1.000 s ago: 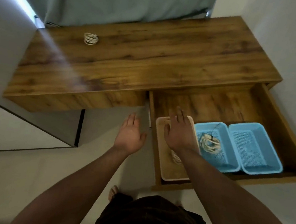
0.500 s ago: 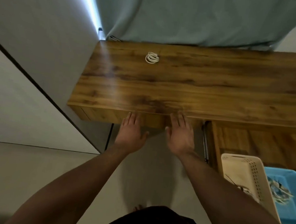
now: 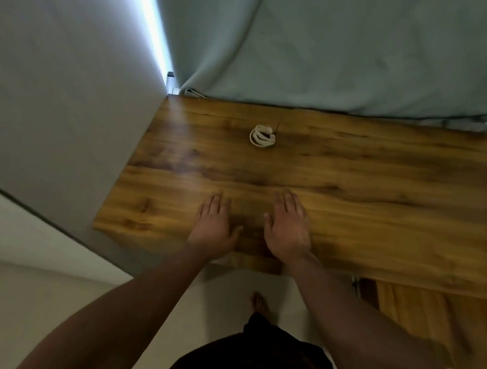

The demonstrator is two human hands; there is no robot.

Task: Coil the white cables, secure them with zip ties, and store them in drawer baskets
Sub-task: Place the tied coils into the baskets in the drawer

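White coiled cable (image 3: 262,136) lies near the back edge of the brown wooden worktop (image 3: 385,199), towards its left end. Left hand (image 3: 213,226) and right hand (image 3: 288,229) are spread flat at the front edge, holding nothing.

A: What furniture is there?
B: A wooden desk (image 3: 355,196), brown with strong grain. Its top is glossy enough to catch a pale sheen at its left end.
A: And behind the desk?
B: A grey-green curtain (image 3: 341,44) hangs in soft folds down to the desk's back edge.
A: Any light?
B: One bright white strip (image 3: 151,21) — it runs between curtain and wall, ending at the desk's back left corner.
A: Left of the desk?
B: A plain grey wall (image 3: 52,74), crossed by a dark slanting line (image 3: 23,206). In front of the desk, pale floor (image 3: 11,325) — and under its right part a wooden drawer (image 3: 432,318) stands pulled out.
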